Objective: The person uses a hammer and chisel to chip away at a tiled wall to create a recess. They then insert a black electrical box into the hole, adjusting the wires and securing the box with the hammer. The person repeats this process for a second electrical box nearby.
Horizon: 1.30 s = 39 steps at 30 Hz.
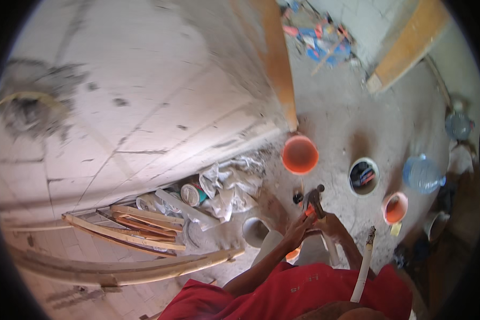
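Both hands are close together in front of my red shirt. My right hand [332, 225] is wrapped round a hammer [316, 202] just below its dark metal head, which points up and away from me. A pale shaft, apparently its handle, shows beneath that hand. My left hand [297, 231] is closed against the right one, beside the hammer. At its fingertips is a small orange thing [309, 210], partly hidden, whose kind I cannot make out. A lit-looking cigarette [364, 269] juts into view at the lower right.
Orange bucket [300, 154], white bucket [364, 176] with things inside, smaller orange-lined bucket [394, 208] and large blue bottle [423, 174] stand or lie ahead. Left are wooden strips [144, 226], crumpled white sacks [234, 186] and a block wall [144, 106]. Wooden boards [408, 45] rise farther off.
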Available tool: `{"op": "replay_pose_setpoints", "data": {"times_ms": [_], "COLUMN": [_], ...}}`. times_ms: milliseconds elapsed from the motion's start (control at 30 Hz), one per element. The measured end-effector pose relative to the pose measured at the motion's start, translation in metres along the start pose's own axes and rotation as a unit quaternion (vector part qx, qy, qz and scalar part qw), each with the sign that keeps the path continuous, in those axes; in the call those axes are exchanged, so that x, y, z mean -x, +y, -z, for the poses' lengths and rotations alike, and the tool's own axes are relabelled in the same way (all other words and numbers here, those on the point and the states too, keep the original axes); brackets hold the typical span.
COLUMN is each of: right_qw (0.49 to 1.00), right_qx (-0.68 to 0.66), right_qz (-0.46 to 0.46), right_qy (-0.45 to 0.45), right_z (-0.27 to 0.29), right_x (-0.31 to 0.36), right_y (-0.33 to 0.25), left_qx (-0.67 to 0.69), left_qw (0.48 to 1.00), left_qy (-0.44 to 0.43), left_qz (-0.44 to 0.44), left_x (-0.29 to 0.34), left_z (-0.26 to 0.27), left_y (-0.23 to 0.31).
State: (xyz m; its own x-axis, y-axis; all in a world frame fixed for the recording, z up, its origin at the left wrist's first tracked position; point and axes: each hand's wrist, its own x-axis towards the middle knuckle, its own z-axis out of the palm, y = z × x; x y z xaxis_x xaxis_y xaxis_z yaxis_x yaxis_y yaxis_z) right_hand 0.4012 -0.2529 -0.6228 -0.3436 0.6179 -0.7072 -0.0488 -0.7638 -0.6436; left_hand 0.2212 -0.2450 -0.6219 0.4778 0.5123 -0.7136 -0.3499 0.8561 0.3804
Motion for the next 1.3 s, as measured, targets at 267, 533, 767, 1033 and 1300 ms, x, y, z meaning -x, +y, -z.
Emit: {"op": "replay_pose_setpoints", "data": {"times_ms": [267, 533, 767, 1033, 1300], "right_qw": [0.932, 0.891, 0.896, 0.896, 0.864], "right_qx": [0.016, -0.054, 0.003, 0.016, 0.163], "right_qz": [0.332, 0.368, 0.388, 0.406, 0.436], "right_qy": [0.141, 0.260, 0.213, 0.180, 0.191], "right_z": [-0.107, -0.145, -0.187, -0.208, -0.246], "right_x": [0.083, 0.131, 0.147, 0.159, 0.197], "right_y": [-0.149, -0.213, -0.225, -0.242, -0.296], "left_qx": [-0.262, -0.277, -0.351, -0.419, -0.457], "left_qw": [0.907, 0.648, 0.299, 0.202, 0.173], "left_qy": [-0.063, -0.129, 0.151, 0.235, 0.251], "left_qz": [-0.324, -0.698, -0.875, -0.853, -0.835], "left_x": [0.136, 0.400, 0.499, 0.506, 0.509], "left_z": [-0.043, -0.147, -0.171, -0.166, -0.166], "left_y": [0.185, 0.370, 0.523, 0.542, 0.539]}}
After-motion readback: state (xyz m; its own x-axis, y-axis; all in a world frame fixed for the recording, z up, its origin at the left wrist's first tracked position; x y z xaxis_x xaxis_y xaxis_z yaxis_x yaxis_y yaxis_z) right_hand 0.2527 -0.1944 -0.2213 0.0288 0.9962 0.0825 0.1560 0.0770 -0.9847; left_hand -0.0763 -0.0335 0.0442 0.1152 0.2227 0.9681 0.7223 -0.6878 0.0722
